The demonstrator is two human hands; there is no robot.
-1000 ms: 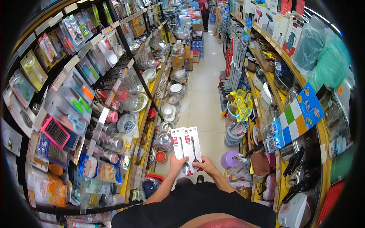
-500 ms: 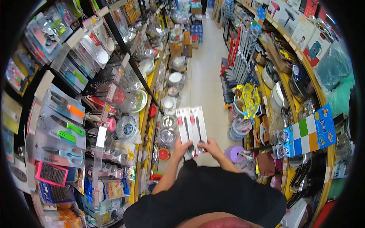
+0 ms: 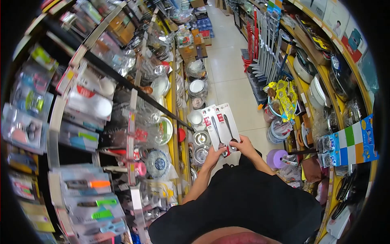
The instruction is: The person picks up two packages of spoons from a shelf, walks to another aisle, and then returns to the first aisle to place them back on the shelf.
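Two long white carded packs, each with a dark-handled spoon, are held side by side in front of the body. My left hand (image 3: 215,155) pinches the lower end of the left spoon pack (image 3: 213,126), its thumb on the front. The right spoon pack (image 3: 228,124) is gripped near its bottom by my right hand (image 3: 242,145), the thumb lying by the spoon's bowl. The packs touch or overlap slightly along their inner edges and tilt a little to the left. Fingers behind the cards are hidden.
Shelves with packaged utensils, including an orange-handled knife (image 3: 98,184) and a patterned bowl (image 3: 157,163), line the left. On the right stand grey poles (image 3: 266,49), yellow packets (image 3: 285,97), a purple container (image 3: 276,158) and pots (image 3: 319,93). A tiled floor (image 3: 227,87) runs between.
The view has turned and shifted, so the left shelves look nearer. Both hands and the packs appear farther right and slightly higher in the picture, the packs still held.
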